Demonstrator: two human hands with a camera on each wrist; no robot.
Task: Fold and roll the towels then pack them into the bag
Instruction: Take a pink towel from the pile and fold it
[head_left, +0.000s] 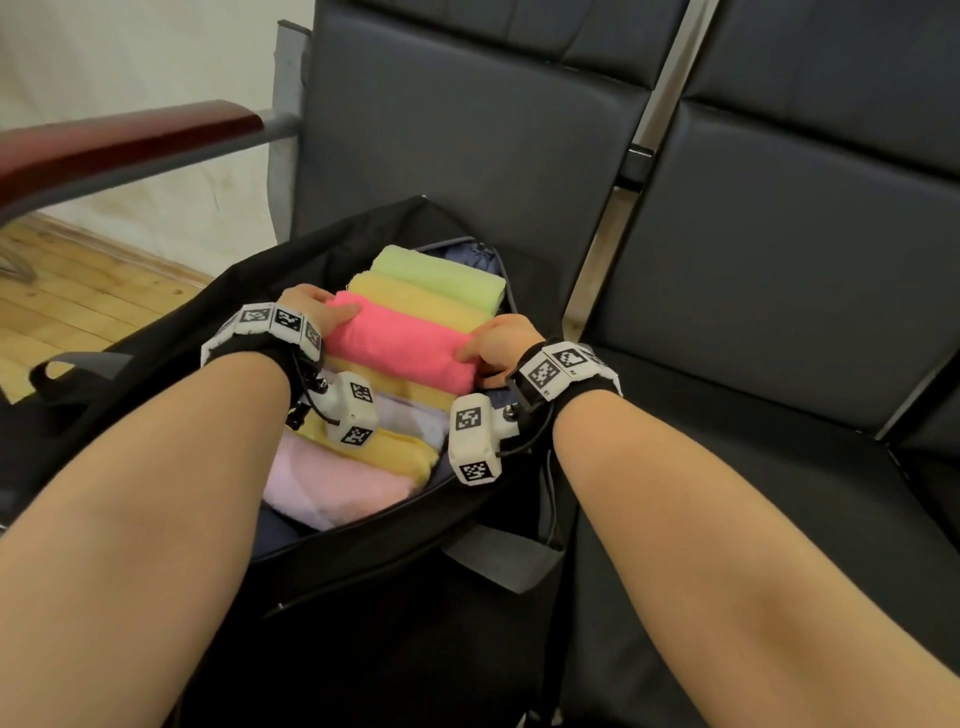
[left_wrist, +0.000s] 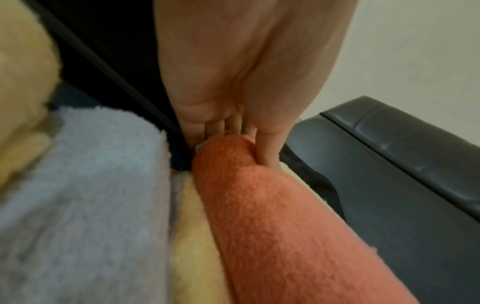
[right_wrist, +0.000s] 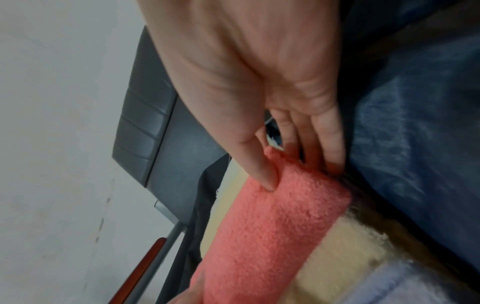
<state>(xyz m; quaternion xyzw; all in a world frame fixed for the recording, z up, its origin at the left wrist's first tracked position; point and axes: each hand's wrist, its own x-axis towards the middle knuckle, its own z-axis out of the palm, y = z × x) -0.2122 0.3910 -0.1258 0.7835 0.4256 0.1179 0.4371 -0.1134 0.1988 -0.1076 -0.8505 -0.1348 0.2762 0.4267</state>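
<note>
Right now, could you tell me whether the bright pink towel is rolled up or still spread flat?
Rolled. The bright pink towel forms a tight cylinder lying across other rolls in the bag, gripped at its ends by the left hand and right hand.

Dark padded seats in a row

A red-topped armrest stands left, above wooden flooring and a pale wall.

Soft, even indoor light with faint shadows; both wrist views are blurred close up and warped at the edges.
</note>
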